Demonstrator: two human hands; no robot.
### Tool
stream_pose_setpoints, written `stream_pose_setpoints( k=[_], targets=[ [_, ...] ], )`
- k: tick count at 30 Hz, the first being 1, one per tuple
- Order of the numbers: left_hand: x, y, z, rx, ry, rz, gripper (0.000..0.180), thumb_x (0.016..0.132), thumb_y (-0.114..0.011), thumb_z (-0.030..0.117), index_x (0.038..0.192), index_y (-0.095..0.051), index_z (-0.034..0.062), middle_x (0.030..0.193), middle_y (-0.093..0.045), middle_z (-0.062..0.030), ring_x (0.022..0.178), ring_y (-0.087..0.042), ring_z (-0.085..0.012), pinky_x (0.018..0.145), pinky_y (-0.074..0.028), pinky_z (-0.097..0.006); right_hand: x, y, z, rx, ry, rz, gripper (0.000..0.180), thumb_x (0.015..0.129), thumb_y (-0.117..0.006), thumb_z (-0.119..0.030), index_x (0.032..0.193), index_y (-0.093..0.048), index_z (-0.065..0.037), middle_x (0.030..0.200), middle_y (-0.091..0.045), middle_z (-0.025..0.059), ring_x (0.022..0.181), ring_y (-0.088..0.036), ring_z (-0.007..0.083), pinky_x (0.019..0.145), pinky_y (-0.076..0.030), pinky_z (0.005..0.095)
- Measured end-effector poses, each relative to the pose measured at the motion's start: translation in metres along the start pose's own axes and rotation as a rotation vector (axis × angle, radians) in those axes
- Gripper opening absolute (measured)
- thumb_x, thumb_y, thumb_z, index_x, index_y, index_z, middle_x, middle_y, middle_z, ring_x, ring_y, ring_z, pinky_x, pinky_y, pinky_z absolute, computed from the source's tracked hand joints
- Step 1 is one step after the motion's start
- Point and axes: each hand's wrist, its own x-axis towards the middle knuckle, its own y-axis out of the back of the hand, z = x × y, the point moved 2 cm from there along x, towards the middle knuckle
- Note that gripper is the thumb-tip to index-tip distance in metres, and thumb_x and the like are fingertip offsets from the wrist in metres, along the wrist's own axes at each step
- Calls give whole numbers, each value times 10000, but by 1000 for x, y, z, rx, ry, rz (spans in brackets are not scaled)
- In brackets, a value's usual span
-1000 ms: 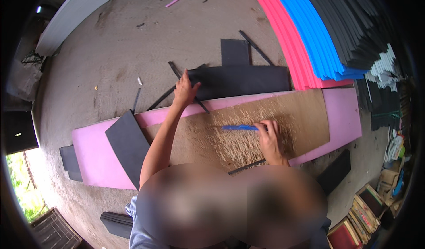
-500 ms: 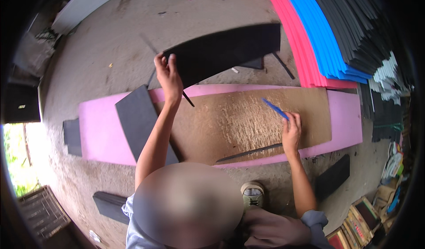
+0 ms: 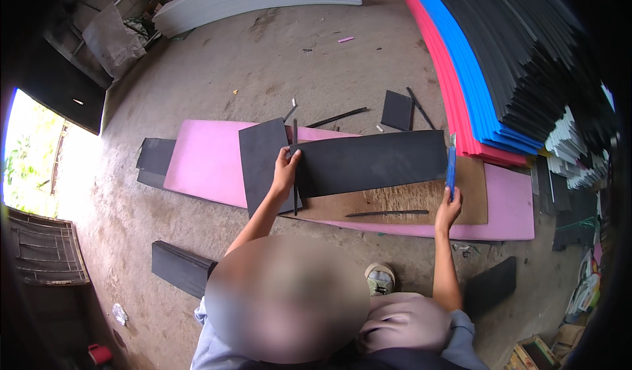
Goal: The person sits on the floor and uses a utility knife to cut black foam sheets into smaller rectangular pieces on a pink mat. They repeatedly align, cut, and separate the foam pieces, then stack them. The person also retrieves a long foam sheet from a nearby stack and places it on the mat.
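Left hand (image 3: 284, 172) grips the left end of a black sheet (image 3: 375, 162), long axis left-to-right, perhaps just above a brown board (image 3: 401, 199), right hand (image 3: 448, 209) holding a blue cutter (image 3: 451, 167) pointing forward, coloured stacks (image 3: 462, 88) on concrete floor (image 3: 263, 60)

White daylight is glaring through the doorway (image 3: 38, 156) on the left. Softer light is falling on the floor (image 3: 276, 57). Edges are bending, black is filling the corners, and a round blur (image 3: 289, 297) is covering the bottom middle.
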Motion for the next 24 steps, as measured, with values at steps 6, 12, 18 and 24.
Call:
stream_pose_setpoints(
  k=[6, 12, 18, 24],
  targets=[
    [5, -3, -20, 544, -74, 68, 284, 855, -531, 225, 1027, -442, 17, 766, -572, -114, 751, -538, -177, 688, -428, -289, -24, -7, 22, -40, -85, -91, 220, 850, -502, -166, 960, -545, 20, 889, -527, 143, 798, -541, 286, 679, -425, 354],
    [35, -17, 42, 942, -602, 1, 297, 829, -546, 218, 1042, -474, 24, 923, -582, -118, 878, -542, -268, 848, -389, -388, -19, -26, 34, 19, -141, -143, 237, 842, -516, -177, 955, -550, 28, 888, -535, 168, 832, -530, 305, 723, -413, 378],
    [74, -52, 62, 1102, -722, -254, 230, 853, -502, 248, 1038, -522, 113, 1041, -551, -58, 1005, -521, -239, 997, -88, -589, 12, -58, 37, -49, 18, -178, 233, 832, -524, -174, 950, -556, 25, 979, -525, 167, 935, -475, 324, 822, -359, 406],
    [30, 3, 6, 1046, -583, -10, 241, 794, -562, 149, 1031, -538, 116, 1097, -515, -67, 1115, -436, -250, 983, -154, -565, 34, -86, 38, 45, 53, -253, 207, 828, -521, -151, 942, -562, 16, 1063, -520, 151, 1046, -443, 295, 896, -337, 371]
  ],
)
